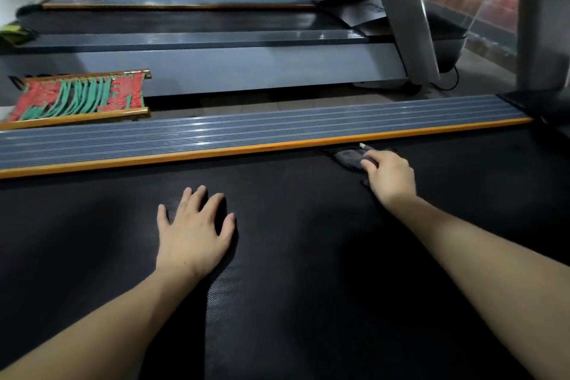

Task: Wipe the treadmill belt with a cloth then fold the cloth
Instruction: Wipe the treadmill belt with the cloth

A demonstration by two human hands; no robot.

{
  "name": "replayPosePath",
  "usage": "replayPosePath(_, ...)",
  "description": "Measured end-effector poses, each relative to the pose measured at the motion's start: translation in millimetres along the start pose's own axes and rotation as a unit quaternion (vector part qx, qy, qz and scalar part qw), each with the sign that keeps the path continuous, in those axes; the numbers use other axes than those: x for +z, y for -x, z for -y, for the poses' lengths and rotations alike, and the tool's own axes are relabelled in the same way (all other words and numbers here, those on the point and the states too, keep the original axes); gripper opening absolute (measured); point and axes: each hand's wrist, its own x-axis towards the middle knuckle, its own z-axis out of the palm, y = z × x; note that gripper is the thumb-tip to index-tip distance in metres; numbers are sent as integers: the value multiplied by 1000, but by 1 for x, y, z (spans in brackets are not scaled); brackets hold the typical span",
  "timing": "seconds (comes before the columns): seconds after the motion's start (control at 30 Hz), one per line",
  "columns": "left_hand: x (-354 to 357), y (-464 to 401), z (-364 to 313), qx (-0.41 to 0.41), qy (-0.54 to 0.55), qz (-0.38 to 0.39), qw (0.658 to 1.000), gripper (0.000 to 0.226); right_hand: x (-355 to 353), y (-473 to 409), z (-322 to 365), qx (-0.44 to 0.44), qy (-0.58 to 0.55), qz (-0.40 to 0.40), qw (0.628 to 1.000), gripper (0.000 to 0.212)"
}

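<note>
Right now the right hand (389, 177) presses down on a small dark grey cloth (350, 157), its fingers bent over the fabric, far out at arm's reach against the orange trim strip (246, 149) along the edge of the black textured treadmill belt (308, 256). The left hand (194, 233) lies flat on the belt nearer the body, fingers spread and holding nothing (it looks like a brace for the lean). Beyond the right hand runs the ribbed grey side rail (246, 131). The likeliest trouble, as I judge it, is the cloth snagging or slipping into the gap under the trim strip if the wipe pushes further outward. A loose belt could also shift under the bracing palm and tip the person's weight forward.
</note>
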Motion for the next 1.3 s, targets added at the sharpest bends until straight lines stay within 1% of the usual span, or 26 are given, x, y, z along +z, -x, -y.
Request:
replayPosePath(0.07, -1, 0, -1, 4, -2, 3, 1000, 43, 2, 5, 16, 16, 9, 1, 1000, 17)
replayPosePath(0.13, 0, 0, -1, 3, 0, 4, 1000, 43, 14, 18, 51, 28, 12, -10, 999, 19)
replayPosePath(0.2, 0, 0, 0, 4, 0, 7, 1000, 44, 32, 43, 95, -2, -17, -6, 1000, 21)
replayPosePath(0.23, 1, 0, 1, 6, -1, 6, 1000, 45, 42, 59, 120, -46, -46, 10, 998, 20)
replayPosePath(0.27, 1, -1, 2, 7, -4, 4, 1000, 47, 51, 77, 144, -112, -75, 36, 990, 19)
replayPosePath(0.33, 2, -1, 4, 5, -16, 4, 1000, 54, 61, 106, 170, -241, -123, 94, 958, 15)
replayPosePath(0.37, 2, -1, 4, 2, -21, 5, 1000, 56, 61, 105, 168, -276, -138, 107, 945, 14)
replayPosePath(0.4, 3, -1, 5, 0, -21, 2, 1000, 56, 58, 97, 158, -289, -140, 114, 940, 14)
replayPosePath(0.47, 3, 0, 5, -2, -10, -7, 1000, 51, 52, 72, 119, -269, -95, 107, 952, 17)
replayPosePath(0.5, 3, 0, 4, -1, -5, -10, 1000, 48, 47, 58, 93, -239, -76, 88, 964, 20)
replayPosePath(0.57, 3, 0, 3, -2, 3, -18, 1000, 42, 30, 37, 37, -139, -46, 27, 989, 23)
replayPosePath(0.63, 3, -1, 1, -3, 9, -20, 1000, 40, 10, 33, -3, -32, -29, -16, 999, 18)
replayPosePath(0.7, 4, -2, 1, -1, 6, -13, 1000, 40, 4, 44, 0, 29, -11, -53, 998, 16)
replayPosePath(0.73, 5, -2, 2, 1, 2, -14, 1000, 40, 5, 52, 16, 35, -6, -68, 997, 17)
replayPosePath(0.77, 5, -2, 3, 2, 1, -18, 1000, 39, 13, 63, 38, 18, -6, -68, 997, 19)
replayPosePath(0.83, 4, -1, 2, 8, 5, -40, 999, 35, 34, 94, 88, -58, -34, -44, 997, 18)
replayPosePath(0.9, 0, 2, 1, 12, 14, -76, 997, 31, 54, 131, 129, -140, -85, -19, 986, 11)
replayPosePath(0.97, -4, 7, 2, 23, 25, -81, 996, 30, 58, 137, 135, -193, -134, 15, 972, 10)
replayPosePath(1.03, -8, 11, 4, 46, 19, -48, 998, 34, 42, 125, 107, -206, -111, 43, 971, 13)
replayPosePath(1.07, -12, 12, 6, 53, 10, -22, 998, 37, 32, 116, 85, -178, -91, 39, 979, 15)
replayPosePath(1.13, -20, 21, 12, 56, -16, 26, 998, 38, 7, 97, 35, -81, -59, -3, 995, 19)
replayPosePath(1.17, -22, 29, 17, 56, -26, 41, 997, 39, -5, 92, 14, -35, -39, -16, 999, 21)
replayPosePath(1.2, -24, 38, 23, 55, -31, 51, 997, 42, -15, 91, 1, -3, -23, -13, 1000, 23)
replayPosePath(1.23, -25, 48, 29, 52, -33, 59, 996, 46, -21, 93, -3, 15, -20, -7, 1000, 26)
replayPosePath(1.3, -22, 64, 37, 43, -30, 74, 996, 56, -19, 100, 13, 52, -35, -16, 998, 44)
